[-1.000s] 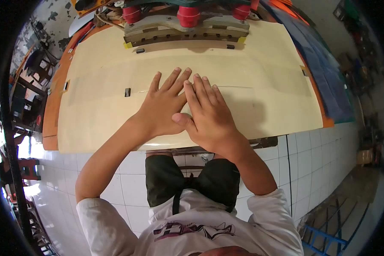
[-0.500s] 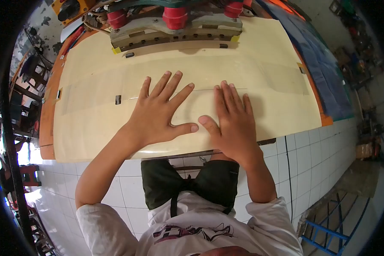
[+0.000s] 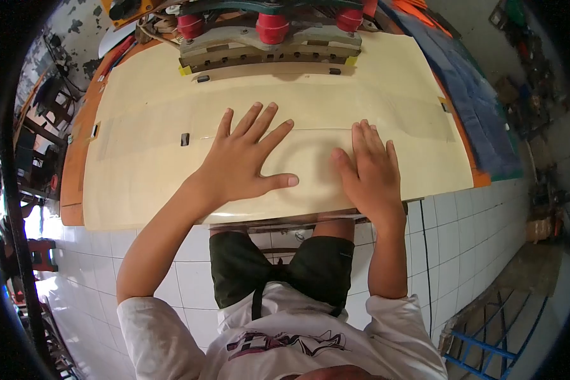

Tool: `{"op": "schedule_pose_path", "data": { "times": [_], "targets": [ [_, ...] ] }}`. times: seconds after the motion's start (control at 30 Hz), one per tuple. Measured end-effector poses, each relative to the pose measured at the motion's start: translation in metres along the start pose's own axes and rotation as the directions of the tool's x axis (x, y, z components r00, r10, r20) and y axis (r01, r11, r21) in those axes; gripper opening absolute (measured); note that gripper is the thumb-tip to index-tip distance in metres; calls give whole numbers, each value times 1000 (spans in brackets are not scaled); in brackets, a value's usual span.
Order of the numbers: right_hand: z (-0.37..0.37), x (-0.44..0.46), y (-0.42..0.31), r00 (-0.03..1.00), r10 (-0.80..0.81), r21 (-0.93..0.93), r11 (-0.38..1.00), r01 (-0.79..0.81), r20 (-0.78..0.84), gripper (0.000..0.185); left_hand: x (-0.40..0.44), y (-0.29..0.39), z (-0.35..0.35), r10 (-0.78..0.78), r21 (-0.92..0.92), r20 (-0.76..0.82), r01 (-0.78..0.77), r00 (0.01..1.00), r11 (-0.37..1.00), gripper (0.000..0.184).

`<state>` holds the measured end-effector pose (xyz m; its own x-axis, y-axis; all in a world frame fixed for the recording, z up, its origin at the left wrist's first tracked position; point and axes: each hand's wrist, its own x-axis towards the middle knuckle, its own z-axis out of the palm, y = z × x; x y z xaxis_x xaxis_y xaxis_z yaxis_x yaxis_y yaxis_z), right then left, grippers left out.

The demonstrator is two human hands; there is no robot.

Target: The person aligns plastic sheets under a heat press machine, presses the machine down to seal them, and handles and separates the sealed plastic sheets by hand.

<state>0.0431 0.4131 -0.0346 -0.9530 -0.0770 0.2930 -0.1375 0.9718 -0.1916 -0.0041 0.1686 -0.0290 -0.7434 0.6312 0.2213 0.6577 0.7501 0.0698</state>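
Observation:
A cream-coloured sheet [image 3: 145, 183] covers the table in front of me. My left hand [image 3: 244, 155] lies flat on it with the fingers spread and the thumb pointing right. To its right is my right hand [image 3: 373, 174], palm down, fingers stretched out close together and the thumb apart. Between the two hands a thin straight line [image 3: 316, 130] runs across, perhaps the edge of a clear sheet; I cannot tell. A small dark marker piece [image 3: 184, 139] sits left of my left hand. Neither hand grips anything.
A press-like machine head [image 3: 269, 54] with red knobs [image 3: 272, 28] stands at the back. Small dark pieces [image 3: 202, 78] lie before it. Blue fabric [image 3: 481, 120] hangs over the table's right side. The orange-brown table edge [image 3: 73, 190] shows at left. A blue metal frame [image 3: 487, 348] stands lower right.
My right hand has slid to the right, away from the left hand. My left hand stays spread in nearly the same place, and the view has shifted slightly.

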Motion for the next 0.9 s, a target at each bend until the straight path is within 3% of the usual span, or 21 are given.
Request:
{"op": "schedule_pose_path", "data": {
  "times": [0.1,0.2,0.3,0.4,0.6,0.9],
  "targets": [
    [-4,10,-9,1000,-31,-10,999,31,6,68,5,-5,2,14,4,-4,-14,1000,1000,88],
    [1,14,-16,972,-236,-21,972,236,-9,66,7,-5,0,37,-16,-51,-38,998,999,85],
    [15,13,-14,975,-221,24,975,221,13,63,8,9,-7,126,-19,-102,-128,987,992,75],
    [16,11,-11,977,-210,25,977,210,24,60,3,48,-9,83,-184,-264,-135,961,974,73],
    [18,12,-11,983,-177,-42,983,179,45,57,10,64,23,-54,-225,-365,-31,929,974,71],
    [11,13,-17,988,-141,24,990,140,65,57,-13,35,12,-146,-152,-215,115,965,982,65]
  ]
}}
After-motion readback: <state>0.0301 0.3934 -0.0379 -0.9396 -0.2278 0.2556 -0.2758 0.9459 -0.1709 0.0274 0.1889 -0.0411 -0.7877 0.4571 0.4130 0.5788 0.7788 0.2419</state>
